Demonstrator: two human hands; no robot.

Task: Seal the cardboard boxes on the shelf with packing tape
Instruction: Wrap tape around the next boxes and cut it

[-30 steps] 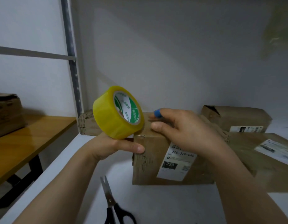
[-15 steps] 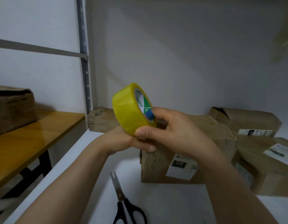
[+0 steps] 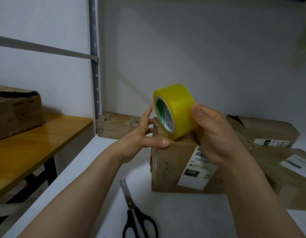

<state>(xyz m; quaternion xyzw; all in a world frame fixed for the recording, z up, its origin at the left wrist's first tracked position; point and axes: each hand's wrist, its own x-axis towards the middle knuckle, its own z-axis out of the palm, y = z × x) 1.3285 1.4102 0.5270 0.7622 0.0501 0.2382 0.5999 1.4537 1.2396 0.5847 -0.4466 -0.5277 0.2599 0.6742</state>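
One tape roll (image 3: 179, 107), yellow, glossy, round, white-green printed core, held upright just above the top of the front box (image 3: 167, 170); right grip (image 3: 215, 134) grasping its right side, thumb on the outer band. Left grip (image 3: 136, 136) released, fingers straight, thumb lying on the front box's top left edge, fingertips just beside the roll. Four brown cardboard boxes on the white shelf (image 3: 90, 169): front box with a white label, back-left box (image 3: 118, 126) by the perforated metal upright (image 3: 94, 66), back-right box (image 3: 269, 129), right box (image 3: 272, 162); all matte, creased. Fifth box (image 3: 16, 112) on the glossy wooden table (image 3: 37, 148) at left. One pair of scissors (image 3: 130, 203), black handles, steel blades together, flat near the shelf's front edge; bare shelf surface between them and the front box
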